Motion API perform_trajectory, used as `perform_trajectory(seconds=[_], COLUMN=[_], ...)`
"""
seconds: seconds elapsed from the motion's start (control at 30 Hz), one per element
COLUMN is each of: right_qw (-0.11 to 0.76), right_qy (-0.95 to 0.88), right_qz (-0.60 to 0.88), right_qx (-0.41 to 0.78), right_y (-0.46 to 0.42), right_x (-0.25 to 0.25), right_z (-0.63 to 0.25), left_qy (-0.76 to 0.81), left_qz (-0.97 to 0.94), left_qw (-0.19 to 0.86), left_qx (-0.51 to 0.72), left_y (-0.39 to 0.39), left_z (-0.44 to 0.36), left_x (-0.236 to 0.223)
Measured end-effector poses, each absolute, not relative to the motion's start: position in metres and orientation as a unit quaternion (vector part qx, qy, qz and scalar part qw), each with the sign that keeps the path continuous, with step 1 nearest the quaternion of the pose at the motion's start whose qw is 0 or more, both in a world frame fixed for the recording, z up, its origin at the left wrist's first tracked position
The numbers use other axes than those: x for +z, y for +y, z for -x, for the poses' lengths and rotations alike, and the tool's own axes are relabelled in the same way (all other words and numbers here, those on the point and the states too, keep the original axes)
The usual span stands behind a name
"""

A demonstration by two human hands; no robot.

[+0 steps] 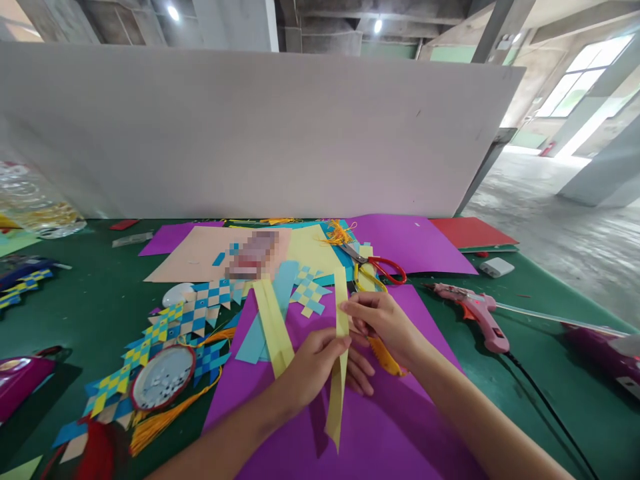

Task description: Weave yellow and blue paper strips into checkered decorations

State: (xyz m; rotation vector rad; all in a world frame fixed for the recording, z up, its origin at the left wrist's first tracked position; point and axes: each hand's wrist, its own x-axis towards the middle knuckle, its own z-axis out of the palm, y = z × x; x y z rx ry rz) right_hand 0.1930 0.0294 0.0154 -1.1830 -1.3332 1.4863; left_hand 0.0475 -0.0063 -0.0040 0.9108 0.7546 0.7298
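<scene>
A long yellow paper strip (340, 387) stands nearly upright before me, above a purple sheet (280, 433). My left hand (320, 360) pinches it around the middle, thumb in front. Higher up, my right hand (377, 317) has its fingertips closed at the strip's right edge. More yellow strips (274, 327) lie just left of my left hand, partly over blue strips (245, 343). A small woven piece of blue and yellow paper (309, 293) rests behind them. Beyond my right hand are red-handled scissors (387, 268) and a yellow-handled tool (387, 359), partly hidden by that hand.
A pink glue gun (477, 313) with a cord lies right, near a white block (497, 267). At left are woven paper fish (113, 373), a round dish of small pieces (164, 379) and an orange tassel (165, 427). A white panel (260, 133) closes off the back.
</scene>
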Motion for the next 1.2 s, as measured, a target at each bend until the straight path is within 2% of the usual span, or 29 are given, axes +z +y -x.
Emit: perform_trajectory(seconds=[0.27, 0.63, 0.9, 1.2], right_qw=[0.299, 0.365, 0.378, 0.395], right_qy=[-0.600, -0.536, -0.502, -0.537], right_qz=[0.419, 0.445, 0.421, 0.455], right_qx=[0.613, 0.618, 0.654, 0.591], right_y=[0.027, 0.022, 0.020, 0.021], right_x=[0.018, 0.018, 0.012, 0.011], right_z=[-0.197, -0.185, -0.184, -0.183], left_qy=[0.295, 0.298, 0.306, 0.334], left_qz=[-0.408, -0.416, -0.425, -0.448], left_qw=[0.786, 0.788, 0.775, 0.755], left_qx=[0.360, 0.343, 0.354, 0.342], left_y=[-0.006, -0.004, -0.004, -0.006], left_z=[-0.044, -0.042, -0.044, -0.042], left_x=[-0.002, 0.000, -0.001, 0.005])
